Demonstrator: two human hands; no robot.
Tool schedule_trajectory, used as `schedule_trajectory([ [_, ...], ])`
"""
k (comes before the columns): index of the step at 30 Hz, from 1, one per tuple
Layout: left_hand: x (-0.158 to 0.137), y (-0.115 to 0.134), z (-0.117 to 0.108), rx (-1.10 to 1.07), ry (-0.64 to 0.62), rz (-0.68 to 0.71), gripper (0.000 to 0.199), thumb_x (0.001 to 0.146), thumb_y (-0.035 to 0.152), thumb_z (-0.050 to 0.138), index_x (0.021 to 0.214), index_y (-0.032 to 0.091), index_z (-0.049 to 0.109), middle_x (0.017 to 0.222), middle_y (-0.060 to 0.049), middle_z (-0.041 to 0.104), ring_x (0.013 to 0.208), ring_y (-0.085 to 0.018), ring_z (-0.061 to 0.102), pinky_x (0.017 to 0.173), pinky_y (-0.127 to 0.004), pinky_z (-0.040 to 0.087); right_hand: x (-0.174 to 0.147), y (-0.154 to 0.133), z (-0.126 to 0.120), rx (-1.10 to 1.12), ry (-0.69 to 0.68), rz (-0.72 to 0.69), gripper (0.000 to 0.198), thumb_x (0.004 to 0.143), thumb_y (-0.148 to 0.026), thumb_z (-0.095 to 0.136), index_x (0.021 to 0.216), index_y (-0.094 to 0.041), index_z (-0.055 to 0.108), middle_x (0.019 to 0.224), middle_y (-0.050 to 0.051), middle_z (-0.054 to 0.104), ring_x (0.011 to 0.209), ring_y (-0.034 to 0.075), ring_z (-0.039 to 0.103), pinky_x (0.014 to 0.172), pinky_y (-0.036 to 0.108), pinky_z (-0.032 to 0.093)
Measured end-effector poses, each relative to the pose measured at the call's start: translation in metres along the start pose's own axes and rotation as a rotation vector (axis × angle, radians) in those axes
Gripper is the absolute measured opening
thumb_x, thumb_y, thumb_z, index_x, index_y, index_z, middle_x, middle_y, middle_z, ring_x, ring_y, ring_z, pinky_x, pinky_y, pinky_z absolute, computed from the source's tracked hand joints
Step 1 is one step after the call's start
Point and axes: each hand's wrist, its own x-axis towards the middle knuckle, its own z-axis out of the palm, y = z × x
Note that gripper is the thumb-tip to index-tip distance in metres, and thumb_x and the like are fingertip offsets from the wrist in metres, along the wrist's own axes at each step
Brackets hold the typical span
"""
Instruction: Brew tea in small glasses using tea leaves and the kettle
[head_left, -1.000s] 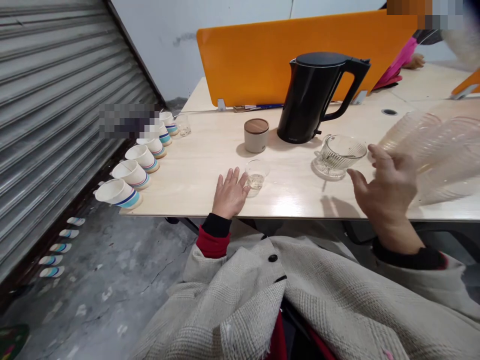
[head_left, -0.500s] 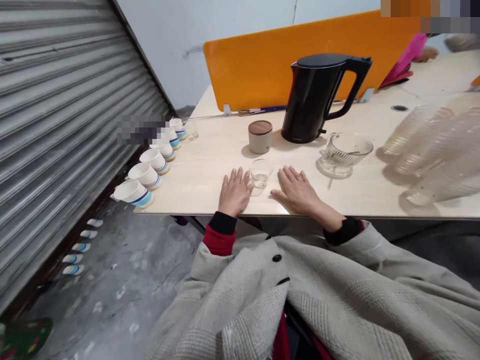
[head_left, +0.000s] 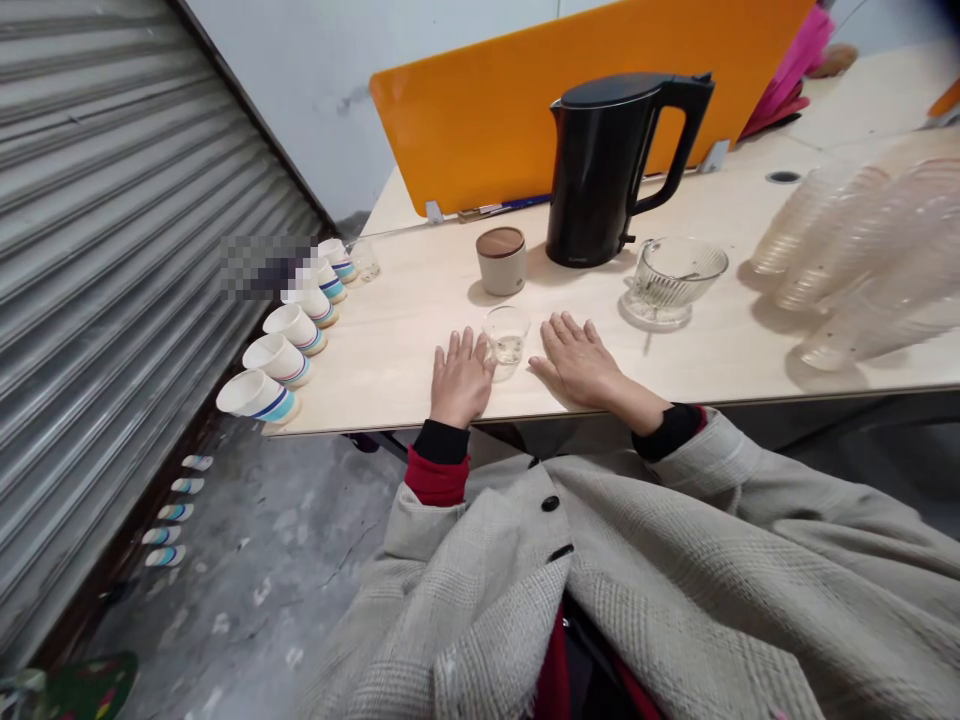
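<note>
My left hand [head_left: 460, 379] lies flat and open on the pale tabletop [head_left: 375, 370], its thumb side close against a small clear cup [head_left: 506, 335] with a little liquid and dark bits at the bottom. I cannot tell whether the thumb touches the cup. On the cup's other side my right hand [head_left: 579, 362] rests palm down, open, fingers spread, apart from it. Behind the cup stand a grey canister [head_left: 502, 272] with a wooden lid and a black electric kettle [head_left: 604, 170]. A ribbed glass cup [head_left: 679, 275] holding dark bits sits beyond my right hand.
Several striped paper cups [head_left: 276, 358] line the table's left edge, with another clear cup [head_left: 366, 260] at their far end. Stacked clear plastic cups [head_left: 862, 270] lie on the right. An orange divider [head_left: 465, 120] stands at the back, with brushes [head_left: 510, 206] at its foot.
The camera view has tilted and shifted slightly, so the table items appear a little left and most sit higher. Both hands stay flat on the table, and nothing has been picked up.
</note>
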Motion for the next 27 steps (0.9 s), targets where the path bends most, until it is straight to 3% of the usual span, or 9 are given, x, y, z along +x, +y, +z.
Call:
schedule_trajectory([
  [27, -0.0018, -0.0001, 0.0026, -0.004, 0.018, 0.008, 0.061, 0.112, 0.043, 0.024, 0.168, 0.022, 0.033, 0.18, -0.006, 0.025, 0.167, -0.032, 0.02, 0.135, -0.059, 0.022, 0.0028, 0.0012, 0.0031, -0.021, -0.025, 0.025, 0.087, 0.106, -0.058, 0.028, 0.168, 0.003, 0.026, 0.177, 0.024, 0.016, 0.167, 0.038, 0.011, 0.134, 0.062, 0.011],
])
